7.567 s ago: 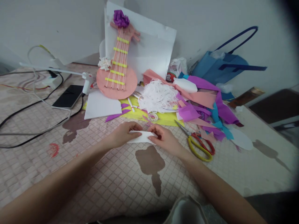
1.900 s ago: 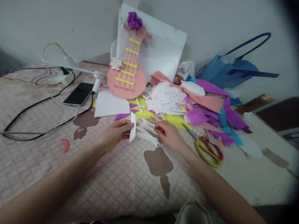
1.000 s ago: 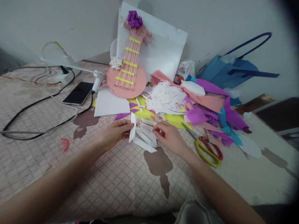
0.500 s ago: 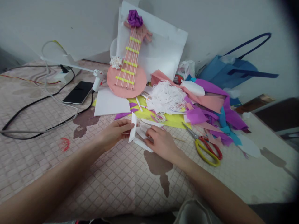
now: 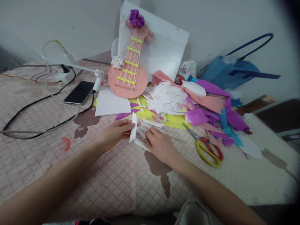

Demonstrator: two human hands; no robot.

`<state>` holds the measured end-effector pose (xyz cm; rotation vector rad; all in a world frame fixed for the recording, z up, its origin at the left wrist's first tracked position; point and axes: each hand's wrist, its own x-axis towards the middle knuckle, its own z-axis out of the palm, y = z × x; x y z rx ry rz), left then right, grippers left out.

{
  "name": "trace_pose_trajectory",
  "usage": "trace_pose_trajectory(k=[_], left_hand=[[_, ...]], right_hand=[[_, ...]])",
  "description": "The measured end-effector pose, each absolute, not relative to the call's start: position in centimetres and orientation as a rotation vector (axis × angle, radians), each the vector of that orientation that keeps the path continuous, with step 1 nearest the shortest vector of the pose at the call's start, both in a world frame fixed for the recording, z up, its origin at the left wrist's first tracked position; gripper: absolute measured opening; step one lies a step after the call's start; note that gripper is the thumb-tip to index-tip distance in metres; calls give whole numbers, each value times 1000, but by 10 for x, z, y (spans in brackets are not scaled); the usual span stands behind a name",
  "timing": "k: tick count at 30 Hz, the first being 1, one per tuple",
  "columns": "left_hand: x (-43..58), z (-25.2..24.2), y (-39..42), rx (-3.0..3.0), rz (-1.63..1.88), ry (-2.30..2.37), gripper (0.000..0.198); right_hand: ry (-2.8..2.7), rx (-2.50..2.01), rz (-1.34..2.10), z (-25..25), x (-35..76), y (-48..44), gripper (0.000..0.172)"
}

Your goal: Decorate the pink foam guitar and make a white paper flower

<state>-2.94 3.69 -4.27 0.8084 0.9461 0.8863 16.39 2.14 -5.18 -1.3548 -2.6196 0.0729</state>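
My left hand (image 5: 122,129) pinches a folded strip of white paper (image 5: 133,127) upright between thumb and fingers. Just to its right, my right hand (image 5: 159,142) is closed, its fingertips bent down on white paper strips (image 5: 142,131); whether it grips one of them is hard to see. Another white strip (image 5: 142,144) runs low from the folded paper toward the right hand's underside. Behind the hands, a paper guitar (image 5: 127,78) in salmon pink, with yellow bars, white strings and a purple paper flower (image 5: 136,18), leans on a white board (image 5: 164,47).
Scissors (image 5: 208,151) with yellow and red handles lie at the right. Beyond them are coloured paper scraps (image 5: 199,116) and a white string heap (image 5: 170,97). A glue gun (image 5: 98,79), a phone (image 5: 79,92) and looping cables (image 5: 23,109) occupy the left. A blue bag (image 5: 225,73) stands behind.
My right hand's fingers have drawn closer together over the white strips, covering a little more of the lower one. My left hand keeps its pinch on the folded paper, almost still.
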Motion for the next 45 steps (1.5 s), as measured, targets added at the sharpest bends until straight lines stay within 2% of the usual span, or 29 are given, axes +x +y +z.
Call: trace_pose_trajectory(k=[3,8,11,33,40,45], left_hand=[[-30,-41,37,809,877,954,21],[-27,-40,32,779,817,929,15],[-24,-40,28,764,818,882,13],[-15,-42,24,885,992,867,13],[-16,-44,26,852,1020,879,12],[-16,-42,25,891,996,863,12]], right_hand=[[-2413,-1356,334,-48,169,28,9],[-1852,-1300,1005,-42,182,42,8],[-1687,-1259,1192,-42,184,43,14],[-1881,-1241,1036,-33,167,24,6],[-1773,-1216,1321,-36,170,25,11],[-1643,-1175,1383,-39,171,27,12]])
